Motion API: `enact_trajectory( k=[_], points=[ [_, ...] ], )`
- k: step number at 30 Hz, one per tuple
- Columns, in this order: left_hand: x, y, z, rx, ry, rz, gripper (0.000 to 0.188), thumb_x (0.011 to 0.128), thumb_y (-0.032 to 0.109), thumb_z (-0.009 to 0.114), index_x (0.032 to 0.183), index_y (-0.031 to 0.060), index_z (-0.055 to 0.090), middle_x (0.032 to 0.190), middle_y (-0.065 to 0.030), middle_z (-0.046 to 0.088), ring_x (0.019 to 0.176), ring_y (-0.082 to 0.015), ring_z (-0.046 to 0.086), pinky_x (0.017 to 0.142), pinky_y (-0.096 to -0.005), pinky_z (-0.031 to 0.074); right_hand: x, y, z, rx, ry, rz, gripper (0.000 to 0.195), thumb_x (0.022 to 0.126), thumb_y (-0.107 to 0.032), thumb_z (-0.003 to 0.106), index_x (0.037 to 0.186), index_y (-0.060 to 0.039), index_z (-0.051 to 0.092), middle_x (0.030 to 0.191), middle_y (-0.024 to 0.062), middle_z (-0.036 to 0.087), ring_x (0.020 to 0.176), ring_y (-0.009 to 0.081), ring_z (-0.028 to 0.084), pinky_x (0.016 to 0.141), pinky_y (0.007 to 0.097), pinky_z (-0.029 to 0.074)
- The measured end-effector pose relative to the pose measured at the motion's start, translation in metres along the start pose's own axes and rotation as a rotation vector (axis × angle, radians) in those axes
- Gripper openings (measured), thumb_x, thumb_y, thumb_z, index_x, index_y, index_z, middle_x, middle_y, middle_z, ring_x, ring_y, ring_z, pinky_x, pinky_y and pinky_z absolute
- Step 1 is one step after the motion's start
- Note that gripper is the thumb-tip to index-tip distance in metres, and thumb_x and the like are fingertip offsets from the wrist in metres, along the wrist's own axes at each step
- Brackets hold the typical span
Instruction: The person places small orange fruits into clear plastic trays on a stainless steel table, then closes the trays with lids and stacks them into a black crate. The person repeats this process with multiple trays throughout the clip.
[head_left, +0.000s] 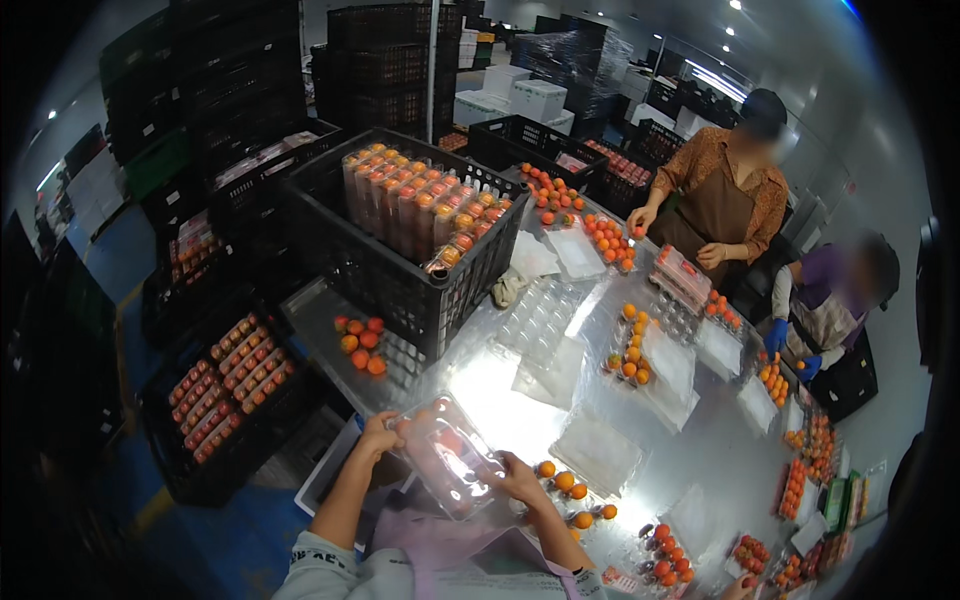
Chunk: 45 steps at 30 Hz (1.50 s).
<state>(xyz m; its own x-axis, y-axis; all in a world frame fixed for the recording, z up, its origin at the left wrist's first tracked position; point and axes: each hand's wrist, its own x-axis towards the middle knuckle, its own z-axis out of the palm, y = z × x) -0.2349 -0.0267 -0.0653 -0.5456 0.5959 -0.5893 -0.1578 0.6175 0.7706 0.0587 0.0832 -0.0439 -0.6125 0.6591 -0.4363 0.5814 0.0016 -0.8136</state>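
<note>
Between my two hands is a clear plastic clamshell box (448, 459) with orange-red fruit, perhaps tomatoes, showing through its lid. My left hand (381, 435) grips its left end, and my right hand (517, 480) grips its right end. The box is tilted at the near edge of the steel table (480, 397). Just right of my right hand, several orange fruits (564, 480) lie loose in a clear tray. Ahead on the left, a black plastic crate (375, 277) holds rows of filled clamshells (420, 199) standing on edge.
Loose red-orange fruits (360, 343) lie by the crate. An empty clear tray (536, 319) and white liner sheets (600, 450) rest on the table. Two co-workers (712, 187) handle fruit along the far side. A floor-level crate (225, 390) of packed boxes stands left.
</note>
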Motion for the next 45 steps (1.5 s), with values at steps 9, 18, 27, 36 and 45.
enact_trajectory(
  k=[9, 18, 27, 36, 45],
  points=[
    [0.039, 0.006, 0.040, -0.059, 0.207, 0.198, 0.055, 0.065, 0.008, 0.075, 0.118, 0.0017, 0.060, 0.096, -0.0135, 0.069, 0.089, -0.0227, 0.066, 0.074, -0.0337, 0.053, 0.017, 0.020, 0.010, 0.127, 0.166, -0.032, 0.091, 0.072, -0.046, 0.076, 0.131, 0.0135, 0.040, 0.119, 0.0285, 0.056, 0.106, 0.0357, 0.058, 0.093, 0.0394, 0.045],
    [-0.019, -0.015, 0.069, -0.097, -0.071, -0.058, 0.029, 0.091, 0.017, 0.055, 0.110, -0.0026, 0.047, 0.085, -0.0178, 0.063, 0.061, -0.0276, 0.065, 0.044, -0.0341, 0.056, 0.020, 0.032, 0.009, -0.002, 0.272, -0.085, 0.086, 0.073, -0.042, 0.077, 0.129, 0.0126, 0.042, 0.111, 0.0243, 0.060, 0.097, 0.0283, 0.061, 0.084, 0.0349, 0.049],
    [-0.070, 0.013, 0.056, -0.062, -0.321, 0.022, 0.032, 0.080, 0.002, 0.063, 0.105, -0.0080, 0.046, 0.085, -0.0186, 0.063, 0.064, -0.0256, 0.066, 0.050, -0.0333, 0.058, 0.034, 0.051, 0.016, -0.010, 0.274, -0.158, 0.079, 0.073, -0.039, 0.077, 0.126, 0.0108, 0.045, 0.104, 0.0191, 0.063, 0.088, 0.0221, 0.062, 0.077, 0.0321, 0.051],
    [-0.071, -0.005, 0.064, -0.073, -0.365, 0.148, 0.053, 0.074, -0.003, 0.068, 0.113, -0.0069, 0.033, 0.079, -0.0181, 0.063, 0.062, -0.0222, 0.066, 0.049, -0.0315, 0.056, 0.028, 0.039, 0.012, 0.056, 0.220, -0.160, 0.079, 0.075, -0.036, 0.077, 0.128, 0.0129, 0.042, 0.106, 0.0212, 0.062, 0.091, 0.0236, 0.062, 0.078, 0.0322, 0.051],
    [-0.064, -0.019, 0.078, 0.011, -0.183, 0.134, 0.051, 0.070, -0.005, 0.070, 0.110, -0.0046, 0.037, 0.072, -0.0147, 0.063, 0.055, -0.0195, 0.063, 0.042, -0.0276, 0.047, 0.030, 0.041, 0.016, 0.086, 0.235, -0.145, 0.081, 0.074, -0.037, 0.077, 0.126, 0.0136, 0.043, 0.109, 0.0254, 0.060, 0.099, 0.0312, 0.061, 0.084, 0.0358, 0.050]
  ],
)
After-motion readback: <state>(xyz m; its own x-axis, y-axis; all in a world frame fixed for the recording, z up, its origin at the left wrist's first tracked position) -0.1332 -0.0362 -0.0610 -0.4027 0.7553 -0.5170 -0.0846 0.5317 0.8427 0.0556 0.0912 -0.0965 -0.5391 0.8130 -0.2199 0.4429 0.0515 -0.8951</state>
